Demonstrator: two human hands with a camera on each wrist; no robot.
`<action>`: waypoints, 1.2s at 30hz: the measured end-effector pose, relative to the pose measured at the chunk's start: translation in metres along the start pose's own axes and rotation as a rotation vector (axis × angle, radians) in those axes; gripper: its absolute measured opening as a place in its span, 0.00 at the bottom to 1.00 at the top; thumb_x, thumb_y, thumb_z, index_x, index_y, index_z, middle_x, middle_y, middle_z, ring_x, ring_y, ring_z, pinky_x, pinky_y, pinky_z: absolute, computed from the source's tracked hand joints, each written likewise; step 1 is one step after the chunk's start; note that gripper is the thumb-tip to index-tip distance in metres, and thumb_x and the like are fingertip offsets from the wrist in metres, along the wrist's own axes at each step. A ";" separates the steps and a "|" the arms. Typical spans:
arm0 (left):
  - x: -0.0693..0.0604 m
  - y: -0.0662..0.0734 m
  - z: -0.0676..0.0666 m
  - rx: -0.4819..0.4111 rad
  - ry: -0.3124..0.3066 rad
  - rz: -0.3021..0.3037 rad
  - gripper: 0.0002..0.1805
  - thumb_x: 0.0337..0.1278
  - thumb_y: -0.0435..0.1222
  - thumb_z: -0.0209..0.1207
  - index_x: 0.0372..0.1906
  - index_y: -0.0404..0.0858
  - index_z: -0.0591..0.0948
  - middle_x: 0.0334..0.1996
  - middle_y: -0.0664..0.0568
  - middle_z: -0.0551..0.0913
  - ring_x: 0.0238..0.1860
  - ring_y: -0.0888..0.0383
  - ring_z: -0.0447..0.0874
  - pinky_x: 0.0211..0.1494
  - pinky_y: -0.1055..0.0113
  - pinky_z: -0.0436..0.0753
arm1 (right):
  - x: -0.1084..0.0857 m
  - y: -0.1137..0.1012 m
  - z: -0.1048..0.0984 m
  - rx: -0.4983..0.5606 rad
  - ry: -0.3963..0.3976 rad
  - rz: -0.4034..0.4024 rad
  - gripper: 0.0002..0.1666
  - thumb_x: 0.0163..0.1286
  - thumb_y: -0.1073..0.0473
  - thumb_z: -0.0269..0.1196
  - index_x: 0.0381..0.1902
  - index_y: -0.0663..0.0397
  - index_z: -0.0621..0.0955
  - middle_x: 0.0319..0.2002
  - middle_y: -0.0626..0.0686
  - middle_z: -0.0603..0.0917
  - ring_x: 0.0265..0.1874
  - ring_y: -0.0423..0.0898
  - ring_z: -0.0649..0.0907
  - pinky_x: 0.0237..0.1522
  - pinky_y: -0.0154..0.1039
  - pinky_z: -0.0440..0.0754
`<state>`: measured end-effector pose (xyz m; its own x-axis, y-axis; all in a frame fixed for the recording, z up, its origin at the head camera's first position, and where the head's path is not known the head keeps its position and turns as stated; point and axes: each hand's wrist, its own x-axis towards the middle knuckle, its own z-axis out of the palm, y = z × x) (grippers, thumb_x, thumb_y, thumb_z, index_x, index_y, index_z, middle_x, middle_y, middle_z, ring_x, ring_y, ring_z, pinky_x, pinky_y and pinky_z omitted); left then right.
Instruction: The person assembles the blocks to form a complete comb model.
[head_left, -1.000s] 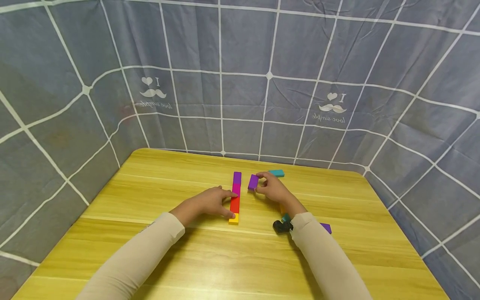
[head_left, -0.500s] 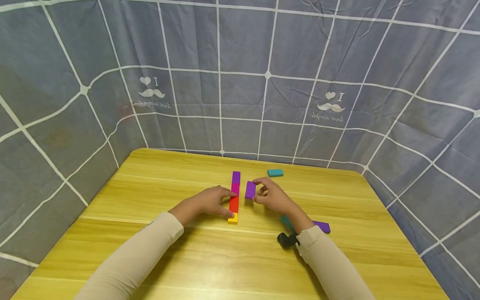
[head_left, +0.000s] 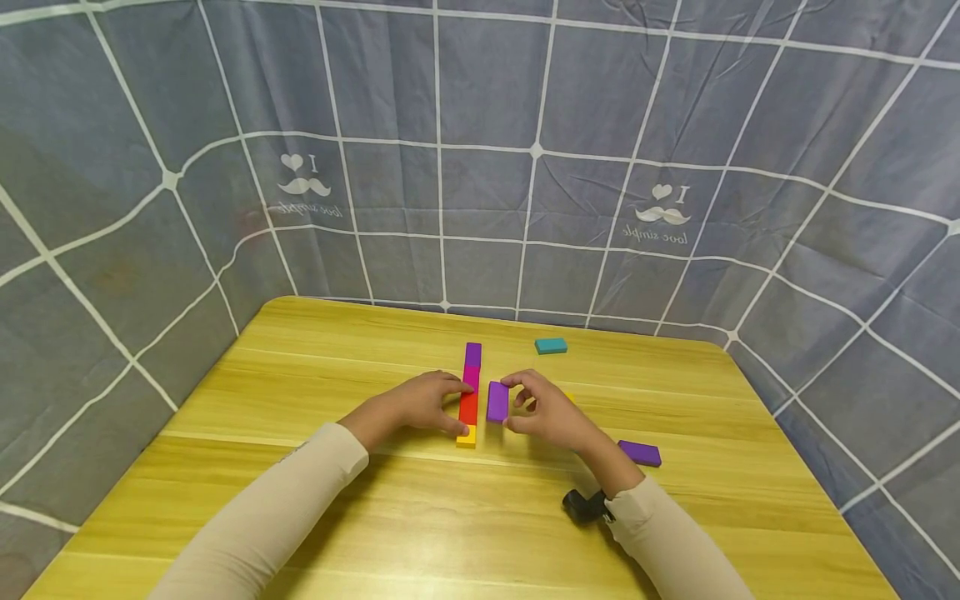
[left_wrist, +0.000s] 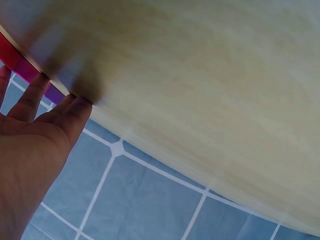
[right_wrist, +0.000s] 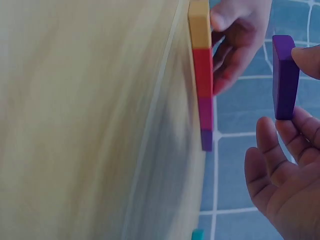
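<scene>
On the table lies a straight row of flat blocks: a yellow block [head_left: 467,440], a red block [head_left: 468,410], a magenta block [head_left: 470,377] and a purple block [head_left: 473,353] at the far end. My left hand [head_left: 422,405] rests against the row's left side, thumb at the yellow block and forefinger at the magenta one. Just right of the row, my right hand [head_left: 553,414] pinches a separate purple block [head_left: 497,402] by its ends between thumb and fingers. In the right wrist view this held block [right_wrist: 286,77] is raised off the table, apart from the row.
A teal block [head_left: 551,346] lies near the table's back edge. Another purple block [head_left: 640,452] lies beyond the right forearm. A bit of yellow [head_left: 571,398] shows behind the right hand. A black device [head_left: 583,507] sits at the right wrist. Grey checked curtain [head_left: 480,200] surrounds the table.
My right hand has brought the purple block nearer to me and slightly left, turning it closer to the row's direction. The left hand keeps its place on the row.
</scene>
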<state>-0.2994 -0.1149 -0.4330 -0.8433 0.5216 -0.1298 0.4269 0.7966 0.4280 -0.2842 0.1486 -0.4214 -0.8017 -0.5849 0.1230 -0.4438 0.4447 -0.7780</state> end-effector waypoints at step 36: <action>-0.002 -0.001 -0.001 -0.002 0.011 0.032 0.40 0.50 0.55 0.71 0.68 0.47 0.75 0.67 0.47 0.72 0.69 0.47 0.66 0.72 0.51 0.65 | -0.024 -0.022 0.051 -0.043 -0.249 0.036 0.28 0.58 0.60 0.73 0.54 0.48 0.76 0.44 0.51 0.76 0.39 0.45 0.77 0.39 0.34 0.76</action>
<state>-0.2982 -0.1170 -0.4322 -0.8329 0.5432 -0.1061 0.4529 0.7791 0.4334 -0.2345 0.1180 -0.4384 -0.6967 -0.7145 -0.0640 -0.4372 0.4937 -0.7517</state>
